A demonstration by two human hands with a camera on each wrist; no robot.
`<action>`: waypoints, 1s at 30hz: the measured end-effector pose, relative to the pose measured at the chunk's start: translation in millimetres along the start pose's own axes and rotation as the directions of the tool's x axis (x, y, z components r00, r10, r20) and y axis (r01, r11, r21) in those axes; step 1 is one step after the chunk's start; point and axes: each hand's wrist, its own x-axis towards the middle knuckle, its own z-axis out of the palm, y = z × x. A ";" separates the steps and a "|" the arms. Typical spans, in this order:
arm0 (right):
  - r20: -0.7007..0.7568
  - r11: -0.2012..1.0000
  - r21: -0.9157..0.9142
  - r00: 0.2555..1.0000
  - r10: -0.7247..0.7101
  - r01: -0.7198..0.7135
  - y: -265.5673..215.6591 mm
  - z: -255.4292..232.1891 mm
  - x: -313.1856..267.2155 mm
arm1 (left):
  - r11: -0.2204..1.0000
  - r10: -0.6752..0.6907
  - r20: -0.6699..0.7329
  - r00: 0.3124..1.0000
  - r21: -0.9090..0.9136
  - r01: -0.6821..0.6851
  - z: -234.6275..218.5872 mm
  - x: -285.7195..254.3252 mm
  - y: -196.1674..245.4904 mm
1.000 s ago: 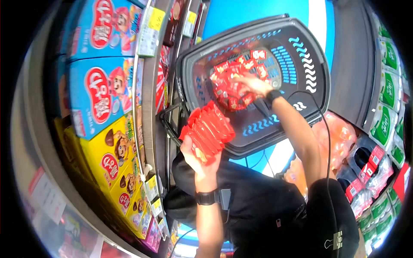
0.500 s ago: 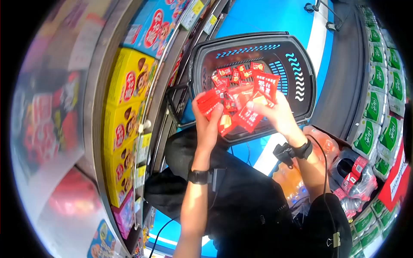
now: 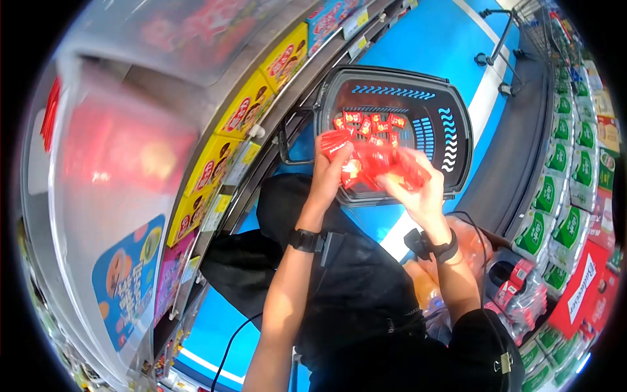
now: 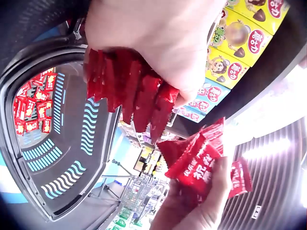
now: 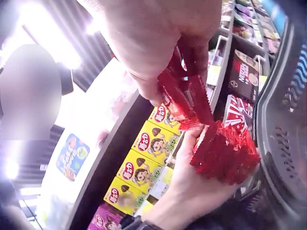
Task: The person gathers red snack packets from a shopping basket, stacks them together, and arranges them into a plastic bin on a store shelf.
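Observation:
My left hand [image 3: 326, 175] grips a row of small red snack packets [image 4: 129, 88], stacked face to face with crimped edges pointing out. Beside it, my right hand [image 3: 421, 196] holds several more red packets [image 4: 201, 163], printed with white characters and fanned apart between thumb and fingers. In the right wrist view these packets [image 5: 189, 100] come right up against the left hand's stack [image 5: 225, 153]. Both hands are over the near side of a black shopping basket [image 3: 459, 130]. More red packets [image 3: 375, 123] lie scattered on its bottom, partly hidden by the hands.
Left of the basket runs a shelf with yellow snack boxes [image 3: 241, 114] and a clear plastic bin [image 3: 124, 189]. On the right are green-and-white packs [image 3: 532, 228] and wrapped bottles [image 3: 516, 287]. A metal cart [image 3: 503, 52] stands farther up the blue floor [image 3: 418, 39].
The right hand has come up out of the basket, bringing packets beside the left hand's stack. The left hand has moved over the basket's near edge. The view has swung, showing more of the clear bin.

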 end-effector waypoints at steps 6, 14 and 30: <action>0.126 0.903 -0.192 0.922 -0.366 0.384 -23.7 -4.6 13.1 | 0.979 0.059 0.129 0.990 0.188 -0.083 -8.2 -3.5 -5.9; 0.559 0.518 -0.366 0.628 -0.542 0.773 -24.4 -3.3 9.5 | 0.989 -0.094 0.182 0.979 -0.096 0.113 -10.2 -6.2 -3.1; 0.256 0.784 0.437 0.896 0.361 -0.441 -30.2 -0.9 5.6 | 0.991 -0.018 0.133 0.991 -0.127 0.035 -20.1 2.1 -25.6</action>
